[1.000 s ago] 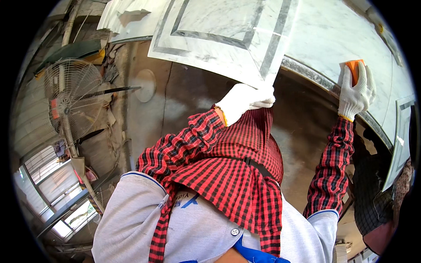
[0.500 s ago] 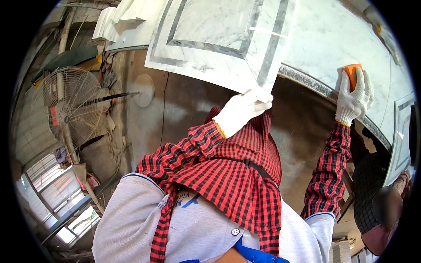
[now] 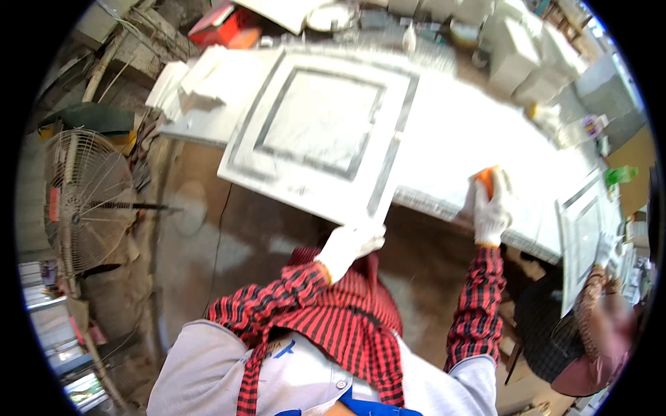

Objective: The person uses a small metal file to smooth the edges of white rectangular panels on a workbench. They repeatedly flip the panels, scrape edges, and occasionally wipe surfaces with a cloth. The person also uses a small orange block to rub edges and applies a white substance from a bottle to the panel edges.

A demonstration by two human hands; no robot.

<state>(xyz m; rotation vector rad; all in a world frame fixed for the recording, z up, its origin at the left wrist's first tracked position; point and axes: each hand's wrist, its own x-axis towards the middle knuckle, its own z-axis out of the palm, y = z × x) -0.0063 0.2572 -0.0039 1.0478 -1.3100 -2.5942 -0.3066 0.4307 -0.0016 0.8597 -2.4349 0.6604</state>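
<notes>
A white marble panel (image 3: 316, 119) with grey inlaid frame lines lies on the worktable, its near corner sticking out over the front edge. My left hand (image 3: 350, 248), in a white knitted glove, is closed on that near corner; part of its fingers is hidden. To the right, my right hand (image 3: 494, 215), gloved the same way, grips a small orange block (image 3: 485, 182) at the pale tabletop (image 3: 444, 149). The block is partly covered by the fingers and blurred, so I cannot tell its exact kind.
White stone pieces (image 3: 205, 80) are stacked at the table's left end. Large white blocks (image 3: 515, 57) and a green bottle (image 3: 621, 175) stand beyond the table. At right, a co-worker (image 3: 555, 319) handles another inlaid panel (image 3: 581, 232). A caged fan (image 3: 87, 201) stands at left.
The view has tilted upward, showing the table's far side and the whole panel. My right hand with the orange block appears closer to the panel. My left hand stays at the panel's corner.
</notes>
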